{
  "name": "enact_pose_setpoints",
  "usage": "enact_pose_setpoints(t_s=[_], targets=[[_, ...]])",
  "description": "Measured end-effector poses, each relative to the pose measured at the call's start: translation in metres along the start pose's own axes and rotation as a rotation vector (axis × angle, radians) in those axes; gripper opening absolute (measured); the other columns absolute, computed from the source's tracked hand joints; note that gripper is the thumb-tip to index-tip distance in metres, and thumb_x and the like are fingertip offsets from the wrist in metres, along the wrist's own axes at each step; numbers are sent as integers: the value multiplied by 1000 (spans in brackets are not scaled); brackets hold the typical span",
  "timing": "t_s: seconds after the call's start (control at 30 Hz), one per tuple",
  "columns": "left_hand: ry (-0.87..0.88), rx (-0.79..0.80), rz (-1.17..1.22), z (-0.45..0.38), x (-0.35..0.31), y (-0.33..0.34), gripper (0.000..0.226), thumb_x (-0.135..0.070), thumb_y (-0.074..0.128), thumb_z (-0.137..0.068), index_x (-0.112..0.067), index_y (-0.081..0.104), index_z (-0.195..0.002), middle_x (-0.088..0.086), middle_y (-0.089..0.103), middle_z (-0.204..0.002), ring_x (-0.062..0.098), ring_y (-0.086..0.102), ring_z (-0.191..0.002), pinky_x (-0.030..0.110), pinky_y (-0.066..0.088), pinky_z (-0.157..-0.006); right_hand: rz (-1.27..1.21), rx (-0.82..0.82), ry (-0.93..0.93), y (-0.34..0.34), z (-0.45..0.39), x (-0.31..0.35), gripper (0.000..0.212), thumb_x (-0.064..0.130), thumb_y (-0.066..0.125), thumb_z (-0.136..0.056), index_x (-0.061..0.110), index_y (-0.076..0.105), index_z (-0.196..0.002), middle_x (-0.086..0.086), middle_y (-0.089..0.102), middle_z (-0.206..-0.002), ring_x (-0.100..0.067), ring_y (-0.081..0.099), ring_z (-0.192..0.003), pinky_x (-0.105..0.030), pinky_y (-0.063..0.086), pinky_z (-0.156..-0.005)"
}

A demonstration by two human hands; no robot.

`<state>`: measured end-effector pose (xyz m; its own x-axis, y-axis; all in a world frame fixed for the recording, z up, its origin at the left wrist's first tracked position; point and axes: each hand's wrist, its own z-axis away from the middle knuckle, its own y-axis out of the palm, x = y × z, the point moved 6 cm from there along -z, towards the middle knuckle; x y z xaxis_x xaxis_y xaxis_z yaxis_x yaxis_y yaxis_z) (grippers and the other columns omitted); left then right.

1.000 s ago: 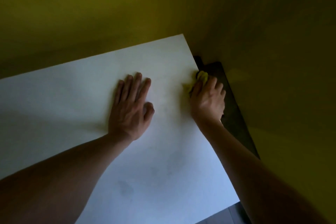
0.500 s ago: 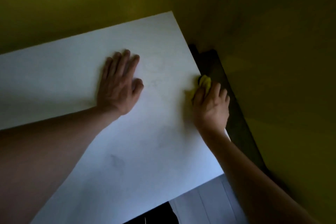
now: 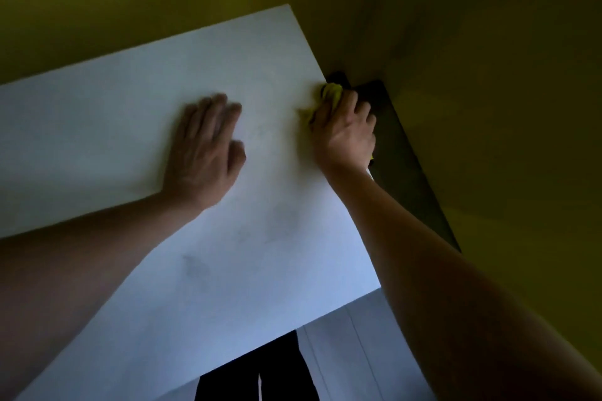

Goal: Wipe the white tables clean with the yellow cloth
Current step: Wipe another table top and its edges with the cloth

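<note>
dim yellow-green walls closed round a white tabletop [image 3: 130, 114] with faint smudges [image 3: 195, 267] near its front edge. further in, the left hand [image 3: 203, 153] lay flat, fingers straight, holding nothing. the right hand [image 3: 345, 130] curled its grip over the bunched yellow cloth [image 3: 330, 93] at the far right edge; no clear long axis showed. firm, overlapping strokes back toward the smudges would serve best.

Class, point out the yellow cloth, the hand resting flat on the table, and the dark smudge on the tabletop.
yellow cloth [image 3: 331, 92], head view, bunched part above the fingers.
left hand [image 3: 203, 153], head view, back of hand.
dark smudge [image 3: 195, 267], head view, its middle.
</note>
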<state>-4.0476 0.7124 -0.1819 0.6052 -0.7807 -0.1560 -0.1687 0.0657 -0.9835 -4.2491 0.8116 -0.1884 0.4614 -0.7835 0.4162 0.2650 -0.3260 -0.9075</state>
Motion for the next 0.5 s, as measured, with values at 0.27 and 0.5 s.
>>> enact_pose_setpoints(t_s=[0.27,0.5], targets=[[125,87,45,113,-33,2,70,-35,45,-96,-12,34,-161,15,23,-170,37,24,-157,60,22,-124,28,84,76,-52,117,-101,45,39,44,-99,8,48,-130,-18,52,-118,-38,50,-106,-49,43,-84],[109,80,21,112,-35,5,71,-33,45,-95,-12,32,-162,14,22,-171,35,22,-158,57,19,-127,25,26,133,-35,95,-86,43,43,45,-97,10,51,-122,-18,55,-113,-40,52,-104,-48,43,-78]])
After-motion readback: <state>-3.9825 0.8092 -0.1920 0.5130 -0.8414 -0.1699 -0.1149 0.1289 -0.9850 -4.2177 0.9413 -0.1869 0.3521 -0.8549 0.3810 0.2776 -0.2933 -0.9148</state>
